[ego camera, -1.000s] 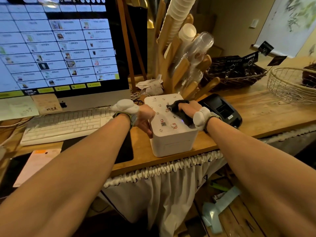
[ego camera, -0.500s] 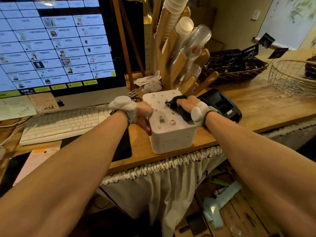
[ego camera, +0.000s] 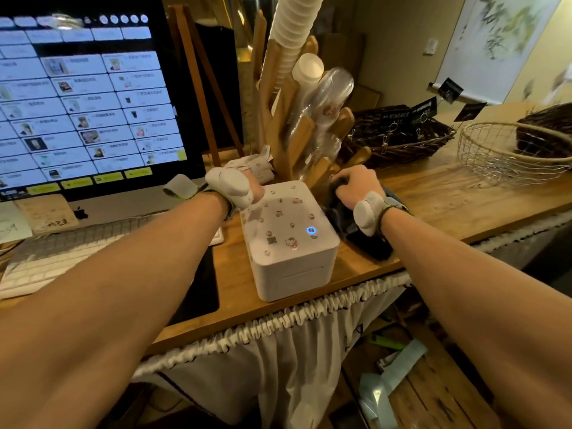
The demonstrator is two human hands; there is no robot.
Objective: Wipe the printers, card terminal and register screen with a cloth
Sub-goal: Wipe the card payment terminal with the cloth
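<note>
A white box printer (ego camera: 289, 239) with small stickers and a lit blue ring stands on the wooden counter (ego camera: 433, 196). My left hand (ego camera: 255, 188) rests against its far left corner; the fingers are hidden behind the wrist device. My right hand (ego camera: 356, 184) grips a dark cloth (ego camera: 335, 205) and presses it down just right of the white printer, on top of a black printer (ego camera: 368, 243) that is mostly hidden. The register screen (ego camera: 86, 113) glows at the left.
A white keyboard (ego camera: 62, 255) lies under the screen. A wooden cup rack (ego camera: 291, 128) with paper and plastic cups stands behind the printer. A dark wicker basket (ego camera: 399, 140) and a wire basket (ego camera: 507, 156) sit at the right. A curtain (ego camera: 263, 351) hangs below the counter edge.
My right hand has slid with the cloth off the white printer's top onto the black printer to its right. My left hand has shifted from the printer's left side to its far left corner.
</note>
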